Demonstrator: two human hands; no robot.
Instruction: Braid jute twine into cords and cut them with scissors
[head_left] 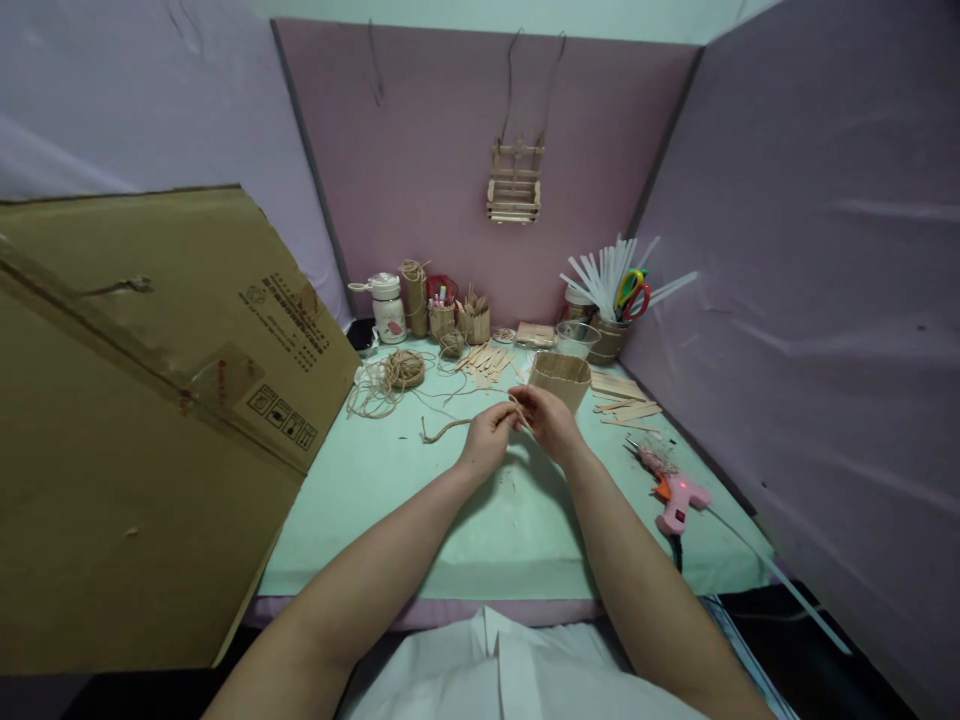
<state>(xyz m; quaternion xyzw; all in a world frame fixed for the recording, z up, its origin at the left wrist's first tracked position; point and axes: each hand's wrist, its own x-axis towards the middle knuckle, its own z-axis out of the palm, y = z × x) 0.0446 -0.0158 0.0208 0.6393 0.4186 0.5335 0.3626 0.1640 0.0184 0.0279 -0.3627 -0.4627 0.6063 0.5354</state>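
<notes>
Both forearms reach forward from the near edge of the table, converging at mid-table; elbows wide, wrists bent inward. Left hand [487, 438] and right hand [547, 420] meet just above the cloth [390, 515], knuckles up, right slightly farther forward. Fingers on both closed in a pinch, thumb to fingertips, cord [448, 427] gripped between them. Exact finger overlap hidden at the contact point.

Cord: brown, twisted, fibrous. It sits between the hands at mid-table; thicker tail runs out left of the left hand, curved, frayed at the tip. A short length also shows under the right fingers.

Just beyond the right hand: container [561, 372], brown, ribbed wall, rounded mouth, upright. Loose sticks [486, 362] behind the hands: flat, pale wood, piled at angles. Twine ball [406, 369] to the left, coarse, round, loose loops spilling beside it.

Right of the right forearm: glue gun [681, 500], smooth pink plastic, orange trigger, red light lit, lying on its side, metal nozzle pointing away. Cloth is mint green, mostly smooth. Cardboard [150, 400] at far left: large, brown, flat panel, taped seam, tilted.
</notes>
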